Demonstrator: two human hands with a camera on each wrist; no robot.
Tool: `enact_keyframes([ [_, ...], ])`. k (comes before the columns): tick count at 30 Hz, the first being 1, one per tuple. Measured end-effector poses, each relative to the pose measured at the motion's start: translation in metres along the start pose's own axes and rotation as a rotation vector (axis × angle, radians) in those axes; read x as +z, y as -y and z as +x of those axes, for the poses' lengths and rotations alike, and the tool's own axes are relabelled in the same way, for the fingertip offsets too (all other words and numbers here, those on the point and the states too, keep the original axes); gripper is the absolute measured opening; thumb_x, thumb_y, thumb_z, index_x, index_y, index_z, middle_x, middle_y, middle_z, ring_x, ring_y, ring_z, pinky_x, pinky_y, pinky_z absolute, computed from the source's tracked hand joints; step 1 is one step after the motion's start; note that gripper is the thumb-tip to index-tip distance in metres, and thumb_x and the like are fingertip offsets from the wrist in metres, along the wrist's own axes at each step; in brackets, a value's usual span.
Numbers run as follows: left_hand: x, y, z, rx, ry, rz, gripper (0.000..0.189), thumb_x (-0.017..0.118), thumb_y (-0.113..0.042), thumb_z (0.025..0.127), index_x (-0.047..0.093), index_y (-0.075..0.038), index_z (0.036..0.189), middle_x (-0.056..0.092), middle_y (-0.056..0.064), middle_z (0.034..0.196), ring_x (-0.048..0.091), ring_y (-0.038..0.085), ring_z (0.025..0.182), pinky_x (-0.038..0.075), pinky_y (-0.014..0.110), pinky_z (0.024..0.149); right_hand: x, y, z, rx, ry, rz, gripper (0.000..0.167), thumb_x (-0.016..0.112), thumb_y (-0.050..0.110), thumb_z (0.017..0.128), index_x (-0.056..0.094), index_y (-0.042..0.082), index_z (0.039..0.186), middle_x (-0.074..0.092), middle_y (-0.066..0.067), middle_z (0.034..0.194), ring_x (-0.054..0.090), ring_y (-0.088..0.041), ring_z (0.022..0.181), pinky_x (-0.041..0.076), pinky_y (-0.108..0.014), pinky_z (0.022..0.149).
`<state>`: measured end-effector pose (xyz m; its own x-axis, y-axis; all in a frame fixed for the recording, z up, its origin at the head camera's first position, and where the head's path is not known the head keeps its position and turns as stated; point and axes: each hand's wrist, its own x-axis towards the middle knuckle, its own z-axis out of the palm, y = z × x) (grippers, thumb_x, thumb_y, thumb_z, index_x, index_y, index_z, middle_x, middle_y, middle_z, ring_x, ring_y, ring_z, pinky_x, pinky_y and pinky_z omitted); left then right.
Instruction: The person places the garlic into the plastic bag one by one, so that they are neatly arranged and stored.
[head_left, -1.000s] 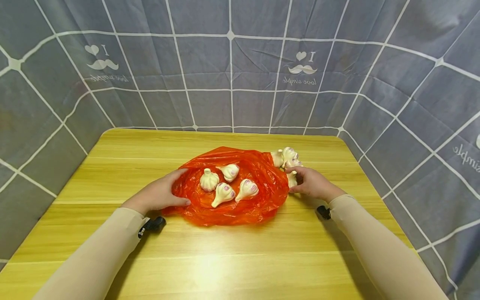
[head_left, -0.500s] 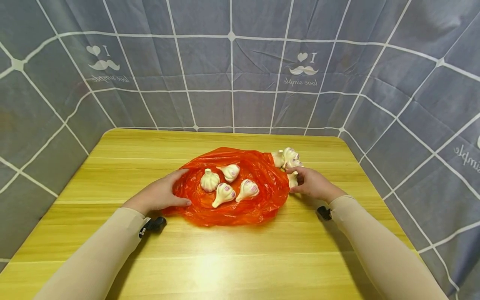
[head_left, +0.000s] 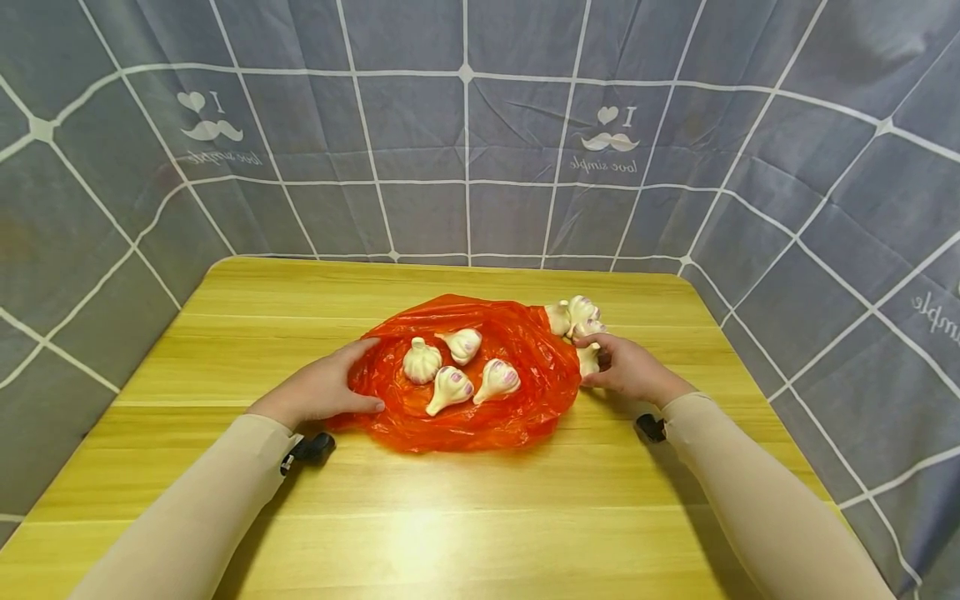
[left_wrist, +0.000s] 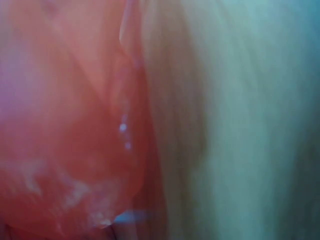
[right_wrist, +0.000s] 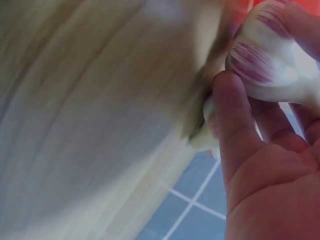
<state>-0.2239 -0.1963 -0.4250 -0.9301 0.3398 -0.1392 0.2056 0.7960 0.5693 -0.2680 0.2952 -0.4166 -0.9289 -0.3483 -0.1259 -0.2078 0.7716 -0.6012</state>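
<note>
A crumpled red plastic bag [head_left: 517, 429] lies spread on the table, with several garlic bulbs [head_left: 422, 362] inside its opening. My left hand [head_left: 318, 386] rests against the bag's left edge, thumb and index finger wide apart; its other fingers are hidden by the film. Red film fills the left side of the blurred left wrist view. At the bag's right end, my right hand [head_left: 633, 367] holds another garlic bulb [right_wrist: 270, 60] between thumb and fingertips, its stem end showing in the head view. Several more garlic bulbs [head_left: 582, 312] sit just behind that hand, beside the bag.
The wooden table [head_left: 420, 533] extends in front of the bag and to both sides. A grey checked curtain [head_left: 420, 125] hangs round its back and sides. Small black wrist cameras [head_left: 318, 448] hang beneath both sleeves.
Both hands keep the same pose, and the bag and garlic bulbs stay as they were. Only the head view has shifted very slightly.
</note>
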Motion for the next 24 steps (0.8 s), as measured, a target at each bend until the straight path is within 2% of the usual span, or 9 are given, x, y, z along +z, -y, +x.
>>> enact_keyframes([
  [5, 0.0, 0.001, 0.001, 0.011, -0.001, -0.006, 0.111, 0.087, -0.05, 0.081, 0.026, -0.018, 0.168, 0.036, 0.023, 0.168, 0.043, 0.052, 0.148, 0.037, 0.071, 0.118, -0.009, 0.001, -0.005, -0.01, -0.04, 0.042, 0.058, 0.086, 0.014, 0.087, 0.06, 0.007, 0.138, 0.071, -0.019, 0.112, 0.068, -0.03, 0.103, 0.056, -0.036, 0.089],
  [12, 0.0, 0.0, 0.002, 0.009, 0.0, -0.004, 0.112, 0.087, -0.051, 0.081, 0.026, -0.018, 0.168, 0.035, 0.023, 0.169, 0.041, 0.052, 0.149, 0.035, 0.071, 0.119, -0.035, 0.013, -0.008, -0.014, -0.108, 0.076, 0.059, 0.084, 0.013, 0.089, 0.058, 0.007, 0.142, 0.069, -0.027, 0.128, 0.07, -0.039, 0.115, 0.058, -0.027, 0.081],
  [18, 0.0, 0.0, 0.002, 0.005, 0.002, -0.003, 0.111, 0.087, -0.051, 0.081, 0.026, -0.018, 0.168, 0.035, 0.022, 0.169, 0.042, 0.052, 0.148, 0.036, 0.071, 0.118, -0.05, 0.037, -0.004, -0.033, -0.119, 0.086, 0.06, 0.083, 0.014, 0.091, 0.057, 0.009, 0.145, 0.067, -0.024, 0.133, 0.07, -0.038, 0.117, 0.056, -0.021, 0.081],
  [24, 0.0, 0.001, 0.002, 0.007, 0.001, -0.001, 0.111, 0.087, -0.05, 0.081, 0.026, -0.018, 0.168, 0.035, 0.023, 0.169, 0.043, 0.052, 0.148, 0.037, 0.071, 0.118, -0.049, 0.073, 0.006, -0.086, -0.088, 0.103, 0.061, 0.085, 0.013, 0.089, 0.058, 0.007, 0.143, 0.068, -0.021, 0.129, 0.07, -0.036, 0.117, 0.059, -0.028, 0.087],
])
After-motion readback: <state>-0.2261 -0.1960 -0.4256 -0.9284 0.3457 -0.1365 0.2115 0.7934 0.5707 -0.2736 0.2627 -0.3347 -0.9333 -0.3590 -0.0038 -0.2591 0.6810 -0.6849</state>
